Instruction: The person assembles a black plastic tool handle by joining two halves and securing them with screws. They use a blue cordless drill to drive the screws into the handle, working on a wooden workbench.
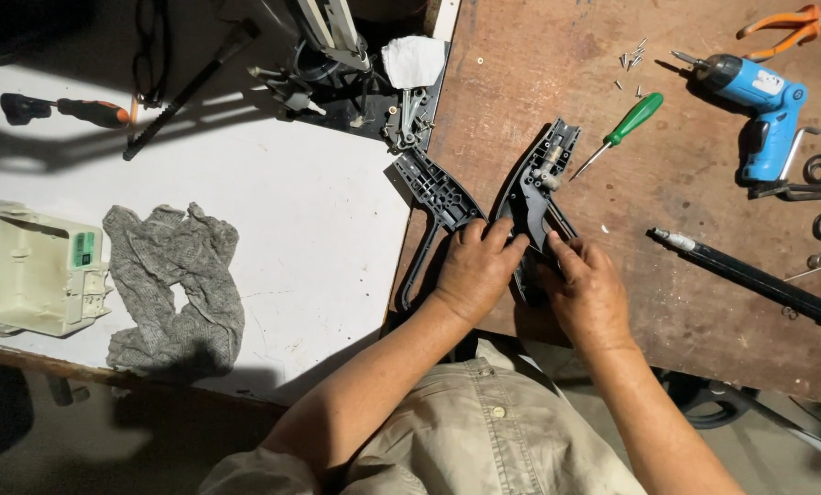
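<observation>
Both hands work on a dark plastic pistol-shaped housing half (541, 183) with inner parts showing, lying on the brown wooden board (704, 275). My left hand (476, 266) grips its lower left side, fingers curled over the edge. My right hand (586, 289) holds its lower right, the index finger reaching into the inside. The matching empty housing half (436, 197) lies just to the left, touching my left hand's side. A green-handled screwdriver (623, 128) lies beyond on the right.
A blue cordless screwdriver (766, 105), loose screws (632, 62), orange pliers (786, 27), black rings and a black tube (749, 280) lie right. On the white table (319, 229): grey rag (177, 284), cream plastic box (39, 270), orange-handled screwdriver (62, 110), a dismantled mechanism (337, 69).
</observation>
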